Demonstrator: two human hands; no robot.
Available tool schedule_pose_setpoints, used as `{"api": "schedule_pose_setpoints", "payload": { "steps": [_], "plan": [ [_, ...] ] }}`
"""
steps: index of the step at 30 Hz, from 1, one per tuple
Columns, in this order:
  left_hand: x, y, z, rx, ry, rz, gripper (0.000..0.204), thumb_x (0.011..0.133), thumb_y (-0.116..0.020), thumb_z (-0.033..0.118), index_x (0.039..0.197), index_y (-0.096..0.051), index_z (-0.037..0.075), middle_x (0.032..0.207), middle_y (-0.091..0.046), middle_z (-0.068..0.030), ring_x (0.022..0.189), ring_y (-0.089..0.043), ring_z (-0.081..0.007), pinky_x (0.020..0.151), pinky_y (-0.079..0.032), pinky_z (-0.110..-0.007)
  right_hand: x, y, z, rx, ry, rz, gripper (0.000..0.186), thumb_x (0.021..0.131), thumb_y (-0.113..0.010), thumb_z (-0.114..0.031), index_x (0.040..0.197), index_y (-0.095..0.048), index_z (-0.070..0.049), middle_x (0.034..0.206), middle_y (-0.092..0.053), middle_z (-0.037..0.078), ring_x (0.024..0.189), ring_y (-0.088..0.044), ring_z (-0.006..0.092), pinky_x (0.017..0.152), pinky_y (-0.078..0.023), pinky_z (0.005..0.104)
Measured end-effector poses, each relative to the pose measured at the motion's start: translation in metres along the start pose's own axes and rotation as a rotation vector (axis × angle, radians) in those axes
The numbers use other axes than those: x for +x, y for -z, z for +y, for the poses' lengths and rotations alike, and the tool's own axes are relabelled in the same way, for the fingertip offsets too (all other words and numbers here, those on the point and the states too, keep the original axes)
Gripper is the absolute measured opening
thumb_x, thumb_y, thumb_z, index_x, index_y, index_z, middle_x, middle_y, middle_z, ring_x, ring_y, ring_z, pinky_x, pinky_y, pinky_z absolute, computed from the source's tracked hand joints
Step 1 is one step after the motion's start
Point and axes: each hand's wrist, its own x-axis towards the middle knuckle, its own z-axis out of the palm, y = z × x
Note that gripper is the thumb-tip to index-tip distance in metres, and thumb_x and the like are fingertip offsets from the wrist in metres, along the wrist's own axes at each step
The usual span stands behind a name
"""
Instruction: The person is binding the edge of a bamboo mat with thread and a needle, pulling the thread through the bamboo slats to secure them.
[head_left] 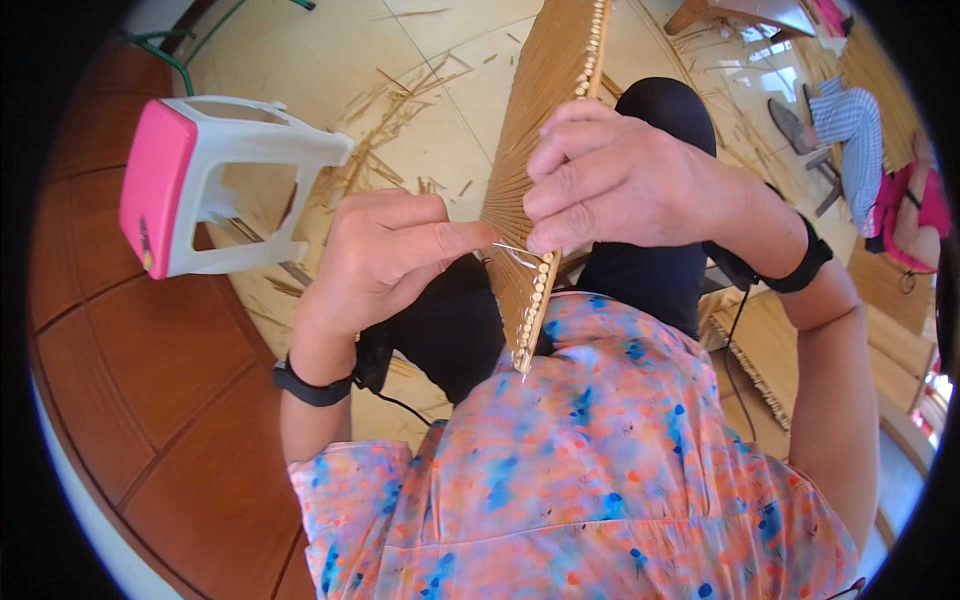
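A stiff panel of tan stalks laid side by side (545, 110) stands edge-up between my knees, its pale round cut ends lined along the right edge. My right hand (625, 180) is closed over that edge, thumb and fingers pressing on the panel near its middle. On the other side my left hand (395, 255) is curled, with thumb and forefinger pinched at the end of a thin white thread (517, 249). This thread runs taut to the panel edge just below my right fingertips. More white strands lie against the stalks there.
A pink-topped white stool (230, 185) lies on its side at the left, by brown wooden panelling (150, 350). Loose stalk scraps (400, 105) litter the tiled floor. Another person's leg in checked trousers (855, 140) shows at right, near another stalk panel (755, 385).
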Motion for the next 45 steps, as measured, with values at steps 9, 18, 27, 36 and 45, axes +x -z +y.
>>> {"api": "schedule_pose_setpoints", "payload": {
  "steps": [9, 18, 27, 36, 45],
  "plan": [
    [0.005, 0.013, 0.022, 0.202, 0.044, -0.099, 0.028, 0.068, -0.075, 0.0, 0.093, -0.073, 0.011, 0.057, -0.04, -0.0035, 0.049, -0.046, -0.0212, 0.045, -0.034, -0.034, 0.001, -0.013, 0.004, -0.001, 0.067, 0.078, 0.013, 0.088, -0.064, -0.015, 0.096, -0.071, -0.006, 0.095, -0.069, 0.002, 0.094, -0.061, 0.0242, 0.093, -0.045, 0.0401],
    [0.004, 0.011, 0.026, 0.201, 0.071, -0.088, 0.019, 0.072, -0.074, 0.0, 0.09, -0.072, 0.007, 0.058, -0.047, -0.0035, 0.05, -0.047, -0.0192, 0.046, -0.034, -0.031, 0.012, -0.016, 0.008, 0.024, 0.134, 0.069, 0.012, 0.083, -0.069, -0.013, 0.091, -0.073, -0.006, 0.09, -0.072, 0.005, 0.091, -0.065, 0.0243, 0.086, -0.048, 0.0382],
    [0.0, 0.007, 0.03, 0.135, 0.129, -0.063, 0.013, 0.075, -0.074, 0.002, 0.087, -0.072, 0.006, 0.059, -0.054, -0.0051, 0.05, -0.051, -0.0199, 0.047, -0.037, -0.03, 0.013, -0.021, 0.008, 0.094, 0.137, 0.077, 0.01, 0.087, -0.066, -0.014, 0.092, -0.07, -0.006, 0.086, -0.066, 0.004, 0.087, -0.061, 0.026, 0.091, -0.045, 0.041],
    [0.0, -0.005, 0.04, 0.068, 0.212, -0.026, 0.008, 0.077, -0.075, 0.003, 0.081, -0.069, 0.004, 0.062, -0.061, -0.0063, 0.052, -0.057, -0.0205, 0.049, -0.041, -0.029, 0.013, -0.022, 0.005, 0.074, 0.123, 0.081, 0.01, 0.083, -0.069, -0.011, 0.092, -0.07, -0.006, 0.085, -0.066, 0.004, 0.087, -0.061, 0.0253, 0.092, -0.044, 0.0409],
    [-0.002, -0.005, 0.05, 0.184, 0.346, 0.052, 0.021, 0.077, -0.078, 0.0, 0.087, -0.059, 0.006, 0.069, -0.064, -0.0068, 0.056, -0.062, -0.0186, 0.052, -0.048, -0.027, 0.022, -0.024, 0.007, 0.055, 0.111, 0.103, 0.01, 0.08, -0.071, -0.013, 0.088, -0.074, -0.007, 0.086, -0.071, 0.004, 0.086, -0.063, 0.0247, 0.085, -0.047, 0.0391]
  ]
}}
